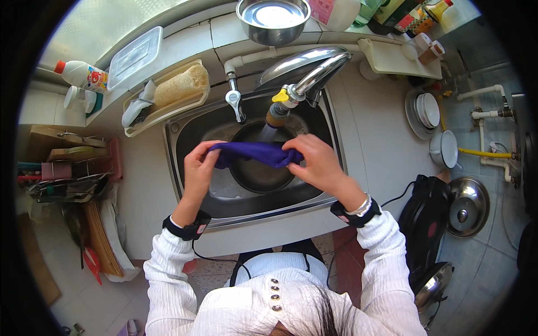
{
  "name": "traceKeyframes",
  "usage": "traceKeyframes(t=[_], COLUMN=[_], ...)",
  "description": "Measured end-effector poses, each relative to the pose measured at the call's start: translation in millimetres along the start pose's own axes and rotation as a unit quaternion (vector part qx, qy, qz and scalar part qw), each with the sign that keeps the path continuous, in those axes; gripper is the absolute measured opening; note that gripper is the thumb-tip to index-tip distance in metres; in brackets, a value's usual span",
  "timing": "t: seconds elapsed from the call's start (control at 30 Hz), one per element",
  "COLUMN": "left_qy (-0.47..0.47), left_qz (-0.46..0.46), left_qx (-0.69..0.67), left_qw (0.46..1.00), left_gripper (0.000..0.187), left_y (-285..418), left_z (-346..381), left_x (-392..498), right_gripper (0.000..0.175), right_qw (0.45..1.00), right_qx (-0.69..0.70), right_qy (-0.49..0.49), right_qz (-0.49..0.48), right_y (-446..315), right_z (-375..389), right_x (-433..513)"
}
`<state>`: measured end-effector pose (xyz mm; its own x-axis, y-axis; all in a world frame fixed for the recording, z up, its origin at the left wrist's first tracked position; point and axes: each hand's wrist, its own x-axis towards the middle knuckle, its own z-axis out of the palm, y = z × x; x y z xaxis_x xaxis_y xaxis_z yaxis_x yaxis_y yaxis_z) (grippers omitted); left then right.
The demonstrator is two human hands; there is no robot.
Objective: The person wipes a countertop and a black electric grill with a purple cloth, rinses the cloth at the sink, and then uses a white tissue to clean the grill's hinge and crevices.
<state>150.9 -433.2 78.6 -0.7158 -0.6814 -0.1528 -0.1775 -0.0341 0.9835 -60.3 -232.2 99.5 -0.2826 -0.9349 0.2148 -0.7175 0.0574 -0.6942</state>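
Note:
A purple cloth (256, 153) is stretched between my two hands above the stainless steel sink (222, 206). My left hand (201, 161) pinches its left end between thumb and fingers. At the other end, my right hand (314, 161) grips a bunched part of the cloth. Below it, a round dark pan (265, 180) sits in the basin, partly hidden by the cloth. Water (267, 133) runs down from the faucet (290, 94) with a yellow lever, just behind the cloth. Whether the stream touches the cloth I cannot tell.
A second small tap (233, 101) hangs over the sink's back edge. Behind it, a tray (168, 105) holds a loofah, and a steel bowl (273, 25) stands on the ledge. Stacked bowls (426, 111) and a black electric appliance (424, 218) are on the right; cutting boards (63, 143) stand left.

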Motion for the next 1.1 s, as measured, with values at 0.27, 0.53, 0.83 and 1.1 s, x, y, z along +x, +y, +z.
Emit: traceKeyframes(t=[0.27,0.53,0.83,1.1], left_qy=[-0.042,-0.179,-0.142,-0.095], left_qz=[-0.174,-0.121,0.147,0.105], left_qx=[-0.086,-0.026,0.337,0.213], left_qw=[0.98,0.976,0.919,0.967], left_gripper=[0.032,0.027,0.014,0.03], left_y=[-54,-30,-25,-45], left_z=[22,3,7,13], left_x=[10,13,9,13], right_gripper=[0.024,0.048,0.027,0.033], right_qw=[0.849,0.973,0.772,0.972], right_qx=[0.411,0.124,0.562,0.016], right_qy=[0.012,-0.112,0.016,-0.196], right_qz=[0.333,0.161,0.296,0.132], right_y=[62,44,44,36], right_z=[90,57,53,90], right_x=[-29,-21,-13,-12])
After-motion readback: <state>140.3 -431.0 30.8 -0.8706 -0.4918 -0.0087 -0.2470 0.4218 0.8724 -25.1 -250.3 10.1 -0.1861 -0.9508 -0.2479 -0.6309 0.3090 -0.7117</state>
